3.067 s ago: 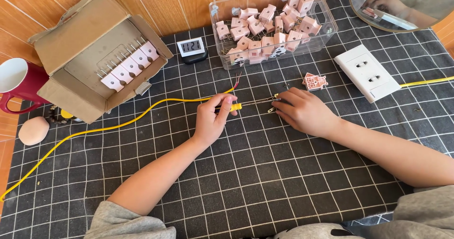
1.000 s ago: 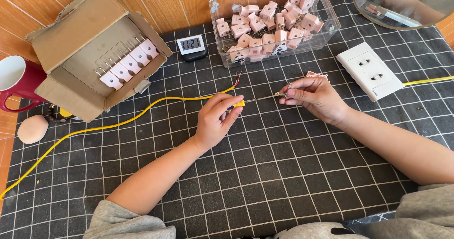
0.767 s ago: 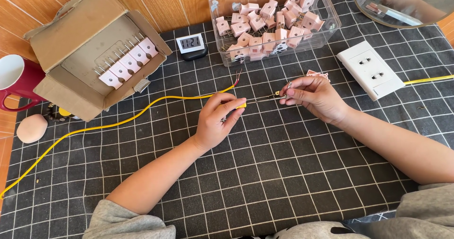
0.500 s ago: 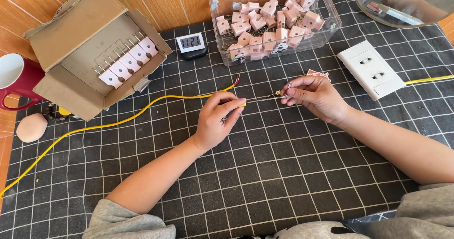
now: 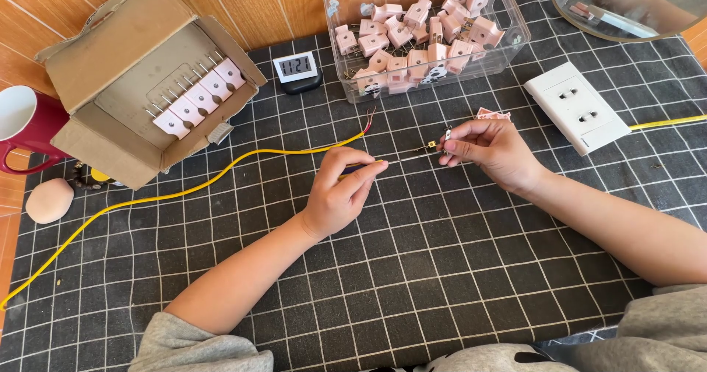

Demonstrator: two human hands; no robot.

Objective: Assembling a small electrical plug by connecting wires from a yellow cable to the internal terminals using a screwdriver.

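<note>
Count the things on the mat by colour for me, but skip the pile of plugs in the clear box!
Yellow: 1, the wire pinched by the left hand.
White: 1, the socket block.
Red: 1, the mug.
Brown: 1, the cardboard box.
Total: 4

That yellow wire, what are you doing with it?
The left hand pinches the yellow wire near its stripped end, over the black grid mat. The right hand holds a small metal prong up to that end. A clear box of pink plugs sits behind.
</note>
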